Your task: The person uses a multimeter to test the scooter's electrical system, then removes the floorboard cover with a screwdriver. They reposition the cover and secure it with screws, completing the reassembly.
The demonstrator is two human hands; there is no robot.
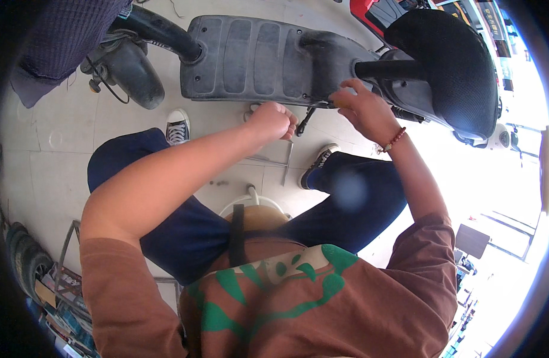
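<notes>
An electric scooter stands crosswise in front of me, with its dark grey ribbed footboard [265, 56] at the middle. My left hand [271, 121] is closed, its fingers curled in, just short of the footboard's near edge. Whatever it might hold is hidden. Beside the seat end of the board, my right hand [367, 110] has its fingers bent together around a small yellowish thing too unclear to name. A beaded bracelet circles that wrist. Between my hands, a black kickstand [306, 122] sticks out below the scooter's body.
The black scooter seat [465, 74] rises at the right, and the front wheel's mudguard [134, 74] is at the left. A thin metal frame [286, 164] lies on the tiled floor between my feet. Tyres [27, 256] and a cluttered rack stand at the lower left.
</notes>
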